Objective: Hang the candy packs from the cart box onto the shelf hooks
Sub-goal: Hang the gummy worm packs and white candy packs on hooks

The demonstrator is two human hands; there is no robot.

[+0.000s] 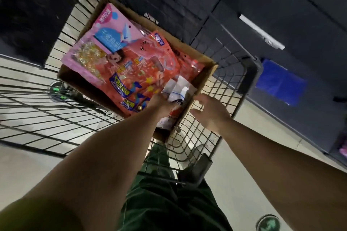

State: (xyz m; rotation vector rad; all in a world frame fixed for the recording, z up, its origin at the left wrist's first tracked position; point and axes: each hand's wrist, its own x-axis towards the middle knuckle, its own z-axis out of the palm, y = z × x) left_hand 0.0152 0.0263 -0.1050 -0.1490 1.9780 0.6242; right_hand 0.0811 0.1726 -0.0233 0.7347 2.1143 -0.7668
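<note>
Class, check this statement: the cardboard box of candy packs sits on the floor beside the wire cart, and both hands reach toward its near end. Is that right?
Not quite. In the head view the cardboard box sits inside the wire cart, not on the floor. The rest holds: the left hand and right hand reach toward its near end, by the candy packs.

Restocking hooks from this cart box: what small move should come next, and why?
Probably lift the white pack clear of the cardboard box. The left hand already reaches onto it at the near corner, while the right hand hovers open beside the box wall.
</note>
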